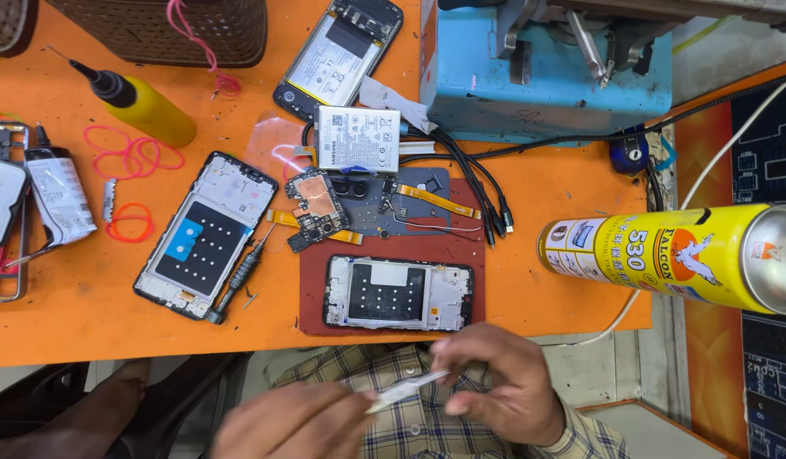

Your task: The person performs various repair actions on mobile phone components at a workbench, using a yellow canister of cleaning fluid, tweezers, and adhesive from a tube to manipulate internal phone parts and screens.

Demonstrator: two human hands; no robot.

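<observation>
Both hands are low in the head view, over my lap and below the orange mat's front edge. My left hand and my right hand together pinch a thin, pale strip between their fingertips; it is blurred and I cannot tell what it is. Just above them an opened phone frame lies flat on a dark red pad. A second phone frame lies to the left, with a small screwdriver beside it.
On the orange mat lie a circuit board, a white battery, another opened phone, black cables and pink rubber bands. A yellow squeeze bottle lies left, a big yellow spray can right, a blue machine behind.
</observation>
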